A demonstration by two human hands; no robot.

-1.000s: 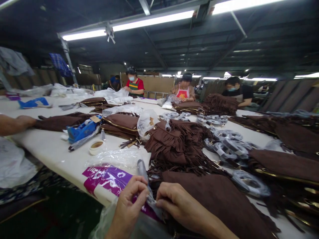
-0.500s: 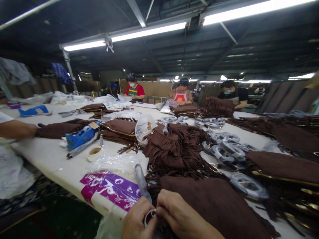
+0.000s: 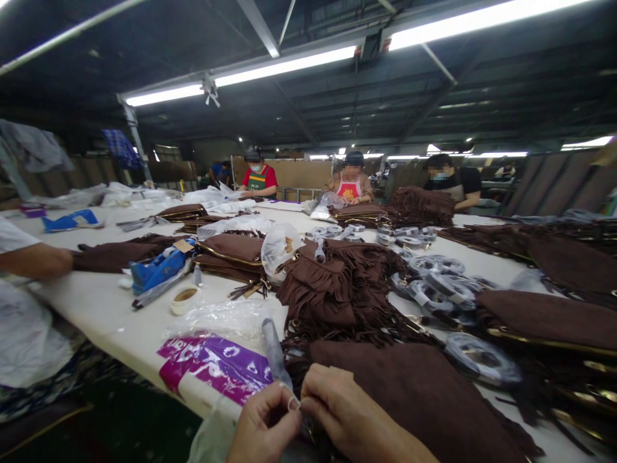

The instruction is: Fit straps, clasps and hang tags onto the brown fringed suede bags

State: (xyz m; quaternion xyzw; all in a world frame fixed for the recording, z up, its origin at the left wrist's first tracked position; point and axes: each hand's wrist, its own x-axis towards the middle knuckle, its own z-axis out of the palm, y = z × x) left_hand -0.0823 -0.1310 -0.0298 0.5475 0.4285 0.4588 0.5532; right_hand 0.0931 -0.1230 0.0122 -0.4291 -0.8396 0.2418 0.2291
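My left hand (image 3: 267, 421) is closed in a pinch on a small pale loop (image 3: 293, 404), whose material I cannot make out. Against it, my right hand (image 3: 344, 405) has thumb and fingers pressed together; what they grip is hidden. Both hands are in front of a dark brown suede-like bag (image 3: 400, 386) lying flat. Just beyond the fingers is a narrow piece wrapped in greyish plastic (image 3: 274, 350). A dark part below the hands is mostly covered.
A fringed brown bag (image 3: 332, 283) lies ahead, beside coiled straps in plastic (image 3: 443, 289). Left are a purple printed plastic bag (image 3: 222, 366), a tape roll (image 3: 185, 299) and a blue tape dispenser (image 3: 161, 267). A co-worker's arm (image 3: 38, 257) reaches in; other people work across the table.
My left hand has shifted slightly left and its fingers have tightened, and the pale loop looks smaller. My right hand has barely moved. The co-worker's arm at left has moved slightly.
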